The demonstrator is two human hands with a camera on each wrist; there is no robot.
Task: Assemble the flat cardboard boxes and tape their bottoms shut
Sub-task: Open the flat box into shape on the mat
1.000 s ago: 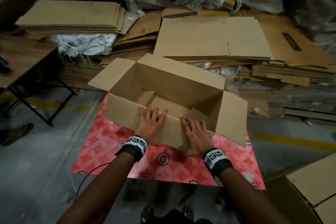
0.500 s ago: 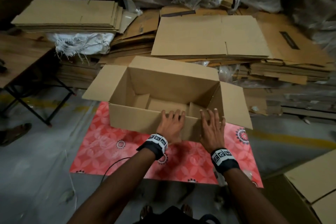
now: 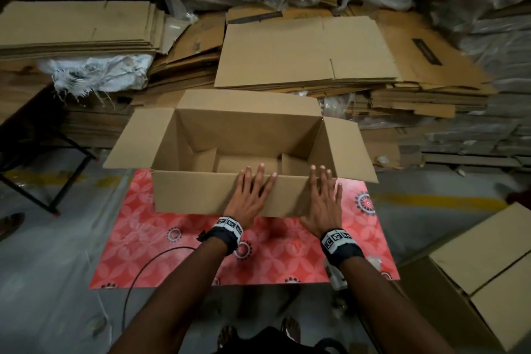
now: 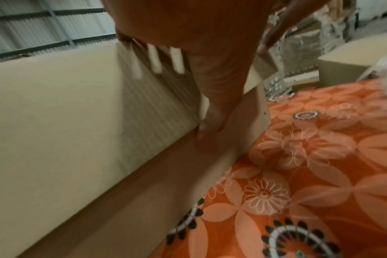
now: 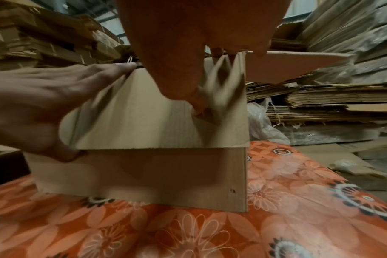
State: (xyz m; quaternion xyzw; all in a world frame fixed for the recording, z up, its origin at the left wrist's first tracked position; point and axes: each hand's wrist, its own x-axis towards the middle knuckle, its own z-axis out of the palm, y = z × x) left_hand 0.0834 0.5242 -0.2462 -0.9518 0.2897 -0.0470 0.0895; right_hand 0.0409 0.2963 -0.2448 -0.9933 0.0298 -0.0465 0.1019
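Observation:
An open brown cardboard box (image 3: 201, 195) stands on a red flowered mat (image 3: 172, 253), mouth up, with its bottom flaps folded in. The side flaps spread outward and the far flap leans back. The near long flap (image 5: 155, 113) hangs down over the near wall. My left hand (image 3: 253, 195) lies flat on that flap near its middle with fingers straight. Beside it, my right hand (image 3: 323, 201) presses flat near the box's right corner. The right wrist view shows the left hand (image 5: 33, 104) spread on the flap. No tape is visible.
Stacks of flat cardboard (image 3: 304, 52) fill the floor behind the box, with another stack (image 3: 77, 26) at far left. A black-legged table (image 3: 28, 175) stands left. An assembled box (image 3: 488, 267) sits at lower right. A black cable (image 3: 143, 267) loops over the mat's near edge.
The box has turned from an angled position to square in front of me. Both hands have slid right along its near side while staying flat on it.

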